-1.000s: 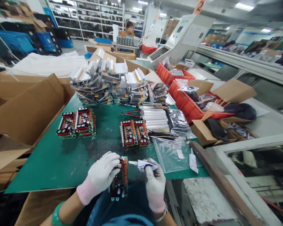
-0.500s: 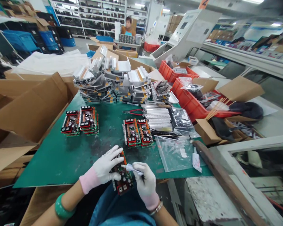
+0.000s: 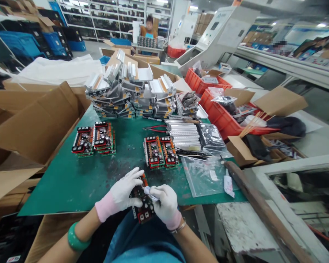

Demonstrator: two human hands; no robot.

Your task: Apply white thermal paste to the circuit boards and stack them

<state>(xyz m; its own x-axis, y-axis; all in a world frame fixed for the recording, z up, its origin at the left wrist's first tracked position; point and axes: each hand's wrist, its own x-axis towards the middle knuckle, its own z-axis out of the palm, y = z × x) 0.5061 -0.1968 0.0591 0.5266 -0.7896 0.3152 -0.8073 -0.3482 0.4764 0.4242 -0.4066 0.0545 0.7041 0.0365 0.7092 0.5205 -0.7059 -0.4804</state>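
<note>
Gloves on both hands, white with pink cuffs, right at the near edge of the green worktop (image 3: 71, 182). Left hand (image 3: 123, 191) clasps a circuit board (image 3: 143, 212), fingers spread over its top face and thumb under the edge, the board tilted and hanging partly off the worktop's edge above the lap. Right hand (image 3: 166, 205) is curled tight around a small white tube (image 3: 148, 191), nozzle pointing left and touching the board's upper face between the two hands. A green bangle (image 3: 75, 241) sits on the left wrist.

Further back on the worktop, one stack of boards (image 3: 93, 138) lies to the left and another stack (image 3: 161, 151) just beyond the hands. Red-handled pliers (image 3: 155, 128) rest behind that. A clear plastic bag (image 3: 203, 175) lies to the right, with a spare tube (image 3: 228, 184) beside it. Aluminium housings (image 3: 131, 95) are piled high at the far edge, red crates (image 3: 222, 118) off to the right.
</note>
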